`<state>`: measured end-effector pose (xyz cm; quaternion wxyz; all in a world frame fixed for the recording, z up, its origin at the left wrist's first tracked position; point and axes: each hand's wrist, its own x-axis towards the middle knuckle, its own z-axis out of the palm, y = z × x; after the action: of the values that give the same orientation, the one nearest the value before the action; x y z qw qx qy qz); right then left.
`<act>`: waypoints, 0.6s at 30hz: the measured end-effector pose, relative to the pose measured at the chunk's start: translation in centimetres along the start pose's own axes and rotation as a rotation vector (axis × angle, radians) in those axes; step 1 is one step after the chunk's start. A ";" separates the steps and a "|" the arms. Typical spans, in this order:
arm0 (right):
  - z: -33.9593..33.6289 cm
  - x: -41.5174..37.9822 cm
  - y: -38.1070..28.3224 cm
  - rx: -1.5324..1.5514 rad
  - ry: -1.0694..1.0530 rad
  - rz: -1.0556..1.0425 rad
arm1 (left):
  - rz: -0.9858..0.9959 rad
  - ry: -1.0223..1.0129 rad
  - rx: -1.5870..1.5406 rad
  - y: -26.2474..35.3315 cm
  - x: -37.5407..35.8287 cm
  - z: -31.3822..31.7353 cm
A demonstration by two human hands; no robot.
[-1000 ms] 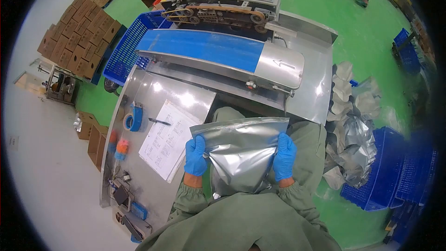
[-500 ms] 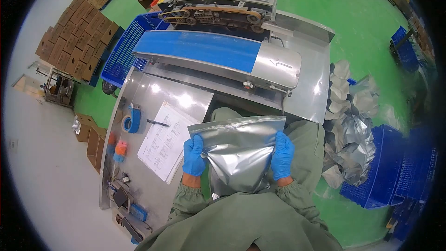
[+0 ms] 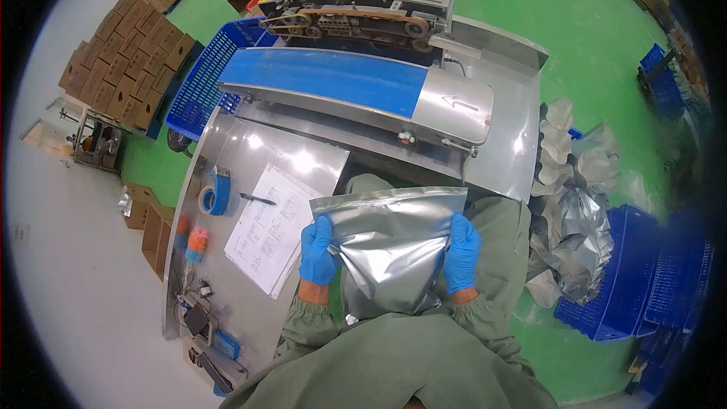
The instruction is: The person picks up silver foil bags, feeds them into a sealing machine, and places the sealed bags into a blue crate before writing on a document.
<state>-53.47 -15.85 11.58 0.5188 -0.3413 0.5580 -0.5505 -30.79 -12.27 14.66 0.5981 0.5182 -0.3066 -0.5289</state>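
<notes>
A silver foil bag spans the space between my gloved hands, held over my lap with its flat top edge facing the machine. My left hand, in a blue glove, grips the bag's left side with the thumb on the front. On the opposite side, my right hand pinches the bag's right edge the same way. Beyond the bag stands a band sealing machine with lit red displays. Its blue conveyor belt runs in front of the sealing head.
Papers with a pen lie on the steel table, beside a blue tape dispenser. More foil bags are heaped at the right, near blue crates. Cardboard boxes are stacked at far left.
Both hands keep the same hold on the foil bag. The view has shifted very slightly, and the person's foot at the top right is now mostly out of view.
</notes>
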 end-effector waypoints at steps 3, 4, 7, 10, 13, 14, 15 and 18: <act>-0.1 0.3 0.3 -0.015 -0.126 -0.050 | -0.017 0.116 -0.075 -1.9 0.9 -1.0; -0.5 0.5 1.9 -0.059 -0.258 0.001 | -0.071 0.166 0.020 -3.3 1.5 -2.1; -1.0 -1.5 2.9 -0.154 -0.542 0.513 | -0.255 0.082 0.202 -8.2 1.7 -5.6; -1.2 -1.0 3.9 -0.206 -0.538 0.483 | -0.389 0.024 0.331 -6.2 -1.6 -3.4; -0.2 -0.5 3.8 0.006 -0.583 0.416 | -0.402 -0.082 0.433 -7.5 -2.1 -4.0; 0.4 -0.8 2.2 0.004 -0.582 0.372 | -0.378 -0.080 0.422 -6.6 -2.0 -3.4; 1.1 -0.9 0.8 -0.082 -0.572 0.301 | -0.434 -0.100 0.259 -5.5 -2.1 -2.9; 2.6 0.2 -3.6 -0.143 -0.629 0.172 | -0.416 -0.132 -0.035 -2.6 -1.9 -1.5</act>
<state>-51.73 -17.31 15.36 0.6851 -0.4815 0.4345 -0.3318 -30.70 -9.77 12.16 0.4636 0.5242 -0.2223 -0.6789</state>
